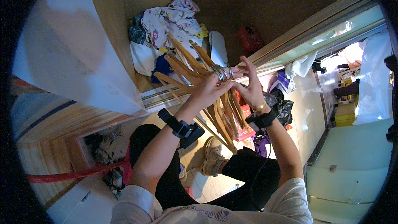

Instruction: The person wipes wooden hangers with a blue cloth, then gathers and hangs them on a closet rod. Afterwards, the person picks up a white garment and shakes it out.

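Observation:
A bundle of wooden clothes hangers (186, 63) fans out in front of me, with its metal hooks (221, 72) gathered together. My left hand (211, 88) grips the bundle at these hooks, and its fingers reach through them. Close against it on the right, my right hand (250, 87) has its thumb by the left thumb and a finger raised. Whether the right hand pinches a hook is hidden. Some hanger arms point up toward the cupboard, while others hang down over my shoe (213, 155). Both wrists wear black straps.
Crumpled clothes (171, 26) lie inside a wooden cupboard, beside a white flat object (218, 46) and a red box (250, 39). The cupboard's sliding track (161, 99) crosses below. Black plastic bags (278, 102) and a red package (245, 127) are on the floor at right.

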Action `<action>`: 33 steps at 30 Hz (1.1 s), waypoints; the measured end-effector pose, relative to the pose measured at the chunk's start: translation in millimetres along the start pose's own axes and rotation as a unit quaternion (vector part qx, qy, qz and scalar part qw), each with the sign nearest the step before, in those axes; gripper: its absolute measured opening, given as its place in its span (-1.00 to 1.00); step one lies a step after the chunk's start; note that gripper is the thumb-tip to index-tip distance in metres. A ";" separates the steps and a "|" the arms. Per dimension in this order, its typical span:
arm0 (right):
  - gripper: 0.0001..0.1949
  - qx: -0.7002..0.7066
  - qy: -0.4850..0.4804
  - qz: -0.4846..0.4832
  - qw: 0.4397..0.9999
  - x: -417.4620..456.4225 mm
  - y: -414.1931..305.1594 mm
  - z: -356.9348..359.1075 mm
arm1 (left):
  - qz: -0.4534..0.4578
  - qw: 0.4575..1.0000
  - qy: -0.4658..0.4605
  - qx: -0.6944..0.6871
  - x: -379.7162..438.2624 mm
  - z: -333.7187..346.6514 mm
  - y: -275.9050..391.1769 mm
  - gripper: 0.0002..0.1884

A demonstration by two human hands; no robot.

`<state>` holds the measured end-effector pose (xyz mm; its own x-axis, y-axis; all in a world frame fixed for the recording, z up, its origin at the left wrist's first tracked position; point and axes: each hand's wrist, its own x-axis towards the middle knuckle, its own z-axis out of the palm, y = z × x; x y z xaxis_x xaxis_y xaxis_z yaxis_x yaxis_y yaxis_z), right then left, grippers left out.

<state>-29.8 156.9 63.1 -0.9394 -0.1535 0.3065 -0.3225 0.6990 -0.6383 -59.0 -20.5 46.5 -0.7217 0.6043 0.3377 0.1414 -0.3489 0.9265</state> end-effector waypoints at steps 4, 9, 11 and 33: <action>-0.32 -0.175 -0.046 -0.171 0.968 15.5 -17.9 -23.2 | -0.042 0.999 -0.004 -0.010 -2.9 -0.2 -5.2 -0.71; -0.35 -0.210 -0.116 -0.221 0.945 25.4 -23.1 -26.9 | -0.066 0.995 -0.061 -0.041 -3.9 -0.4 -5.2 -0.77; -0.37 -0.197 -0.124 -0.240 0.942 27.3 -23.1 -24.6 | -0.055 0.993 -0.066 -0.076 -4.5 0.1 -2.4 -0.78; -0.43 -0.203 -0.099 -0.255 0.940 22.0 -21.9 -14.7 | -0.114 0.989 -0.043 -0.087 -7.7 -8.7 -18.4 -0.33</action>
<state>-41.7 148.4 94.2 -0.6906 -0.6404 0.3363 -0.7041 0.7016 -0.1098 -61.9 -24.9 25.4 -0.6606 0.7371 0.1422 -0.1426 -0.3092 0.9402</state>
